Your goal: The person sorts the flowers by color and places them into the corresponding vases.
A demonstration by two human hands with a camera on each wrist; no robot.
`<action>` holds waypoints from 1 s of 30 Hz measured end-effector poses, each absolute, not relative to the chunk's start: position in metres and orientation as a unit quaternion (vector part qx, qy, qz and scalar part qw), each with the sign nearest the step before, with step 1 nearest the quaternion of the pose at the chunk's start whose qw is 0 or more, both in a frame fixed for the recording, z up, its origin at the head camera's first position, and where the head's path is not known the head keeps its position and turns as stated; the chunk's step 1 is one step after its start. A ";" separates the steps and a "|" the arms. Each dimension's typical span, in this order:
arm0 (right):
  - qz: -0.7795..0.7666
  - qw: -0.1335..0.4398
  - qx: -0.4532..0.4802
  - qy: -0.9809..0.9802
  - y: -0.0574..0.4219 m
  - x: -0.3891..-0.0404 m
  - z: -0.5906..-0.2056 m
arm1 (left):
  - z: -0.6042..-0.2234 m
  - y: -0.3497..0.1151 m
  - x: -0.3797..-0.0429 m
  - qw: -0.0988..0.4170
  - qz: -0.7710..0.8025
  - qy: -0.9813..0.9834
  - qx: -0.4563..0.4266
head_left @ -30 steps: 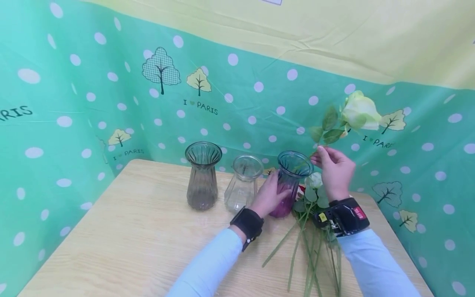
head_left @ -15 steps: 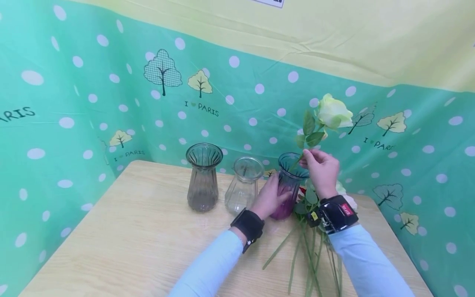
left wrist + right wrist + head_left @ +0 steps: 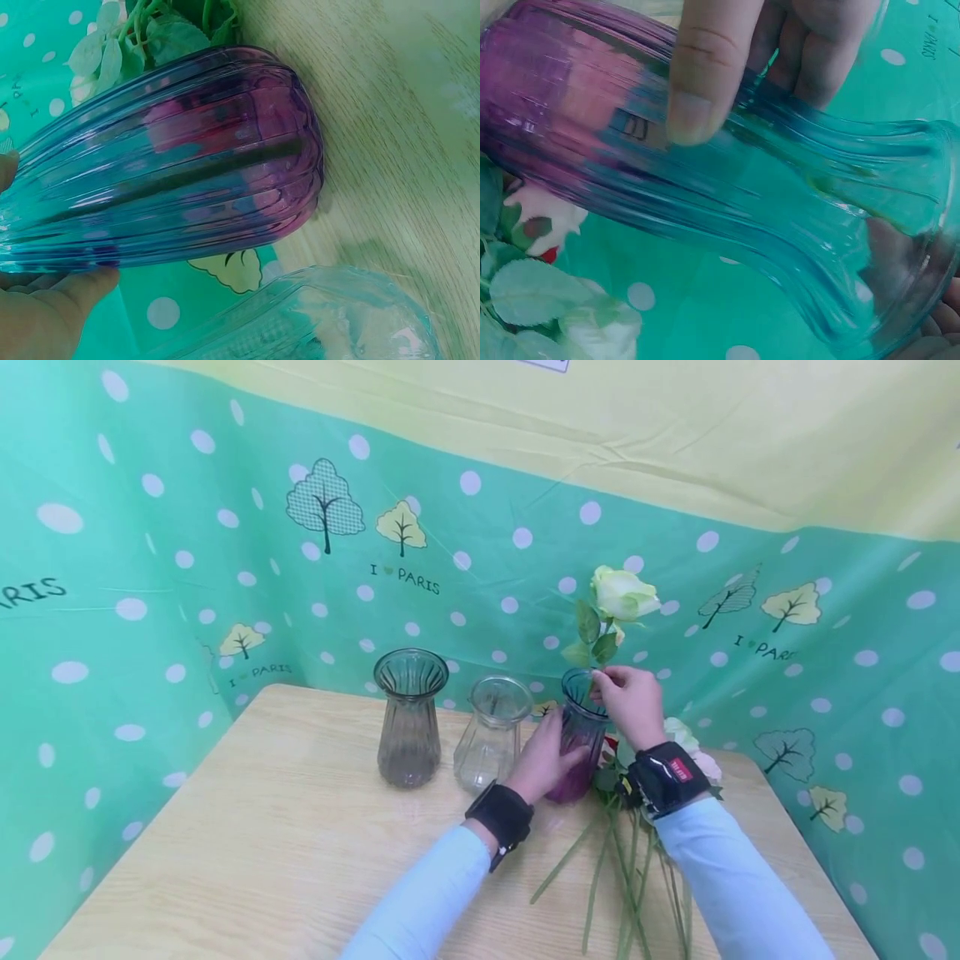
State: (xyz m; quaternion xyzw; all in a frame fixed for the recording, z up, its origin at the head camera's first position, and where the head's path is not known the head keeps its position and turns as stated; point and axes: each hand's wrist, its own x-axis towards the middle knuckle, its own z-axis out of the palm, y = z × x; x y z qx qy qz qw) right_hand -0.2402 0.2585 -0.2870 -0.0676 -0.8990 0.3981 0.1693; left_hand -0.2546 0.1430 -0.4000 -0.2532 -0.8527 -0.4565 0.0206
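Note:
My left hand (image 3: 542, 758) grips the middle of a ribbed glass vase (image 3: 588, 739), blue at the mouth and purple at the base. At its rim, my right hand (image 3: 636, 703) pinches the stem of a white rose (image 3: 624, 595), bloom upright above the vase. Through the glass in the left wrist view, the green stem (image 3: 202, 175) runs down close to the vase's bottom. The right wrist view has the left thumb (image 3: 697, 90) lying across the glass and some right-hand fingers (image 3: 892, 262) seen through the flared mouth.
A clear glass vase (image 3: 487, 747) stands just left of the held one, and a grey glass vase (image 3: 409, 735) farther left. More flowers lie on the wooden table (image 3: 247, 827) at right, their long stems (image 3: 630, 893) pointing toward the front. A patterned green cloth (image 3: 450, 610) hangs behind.
My right hand has moved left and slightly down to the vase's mouth, bringing the white rose over it with its stem now lower inside. My left hand keeps its grip on the vase.

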 end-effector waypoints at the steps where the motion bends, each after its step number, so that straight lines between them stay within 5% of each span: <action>1: 0.391 0.162 -0.063 -0.904 0.258 -0.241 -0.286 | -0.400 0.143 -0.255 0.021 -0.456 -0.853 -0.252; 14: 0.376 0.103 -0.067 -0.919 0.257 -0.246 -0.283 | -0.402 0.143 -0.254 0.018 -0.457 -0.854 -0.249; 30: 0.433 0.131 -0.051 -0.890 0.263 -0.237 -0.283 | -0.400 0.144 -0.254 0.030 -0.453 -0.854 -0.253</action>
